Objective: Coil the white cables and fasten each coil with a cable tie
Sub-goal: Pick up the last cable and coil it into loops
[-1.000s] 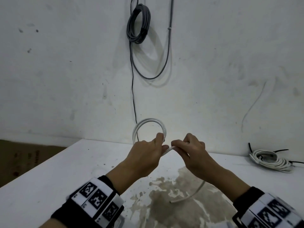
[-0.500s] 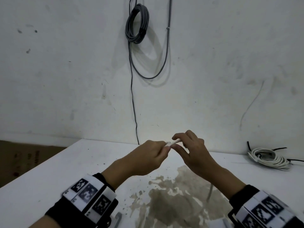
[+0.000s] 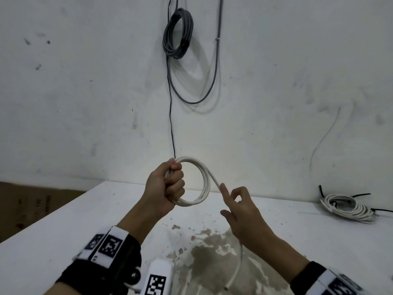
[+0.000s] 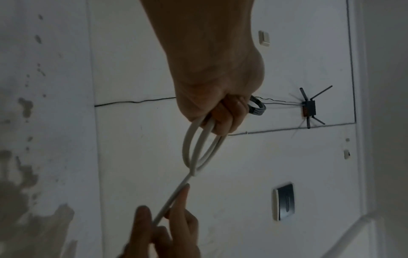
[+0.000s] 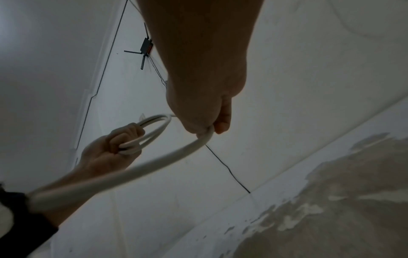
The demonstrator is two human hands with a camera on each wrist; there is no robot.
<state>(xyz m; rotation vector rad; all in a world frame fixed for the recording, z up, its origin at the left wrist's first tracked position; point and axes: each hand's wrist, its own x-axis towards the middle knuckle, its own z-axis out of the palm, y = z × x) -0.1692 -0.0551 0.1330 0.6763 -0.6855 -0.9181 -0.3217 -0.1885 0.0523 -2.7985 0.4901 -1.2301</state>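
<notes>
My left hand (image 3: 168,184) grips a small upright coil of white cable (image 3: 205,184) in its fist, held above the white table (image 3: 63,222); the same loops (image 4: 194,150) show in the left wrist view. From the top of the coil a strand runs down to the right into my right hand (image 3: 238,207), which pinches it between thumb and fingers with the index finger out straight. The loose tail (image 3: 239,262) hangs below that hand, its end near the table. In the right wrist view the strand (image 5: 154,164) sweeps from the right hand's fingertips (image 5: 220,125) past the left fist.
A finished white coil (image 3: 348,207) bound with black ties lies at the table's back right. A grey cable bundle (image 3: 177,33) and a thin black wire (image 3: 171,116) hang on the wall behind. A brown worn patch (image 3: 204,258) marks the table near me.
The hands, which met at the cable half a second ago, have drawn apart. The left fist now holds the coil upright and higher; the right hand has slid down and right along the strand.
</notes>
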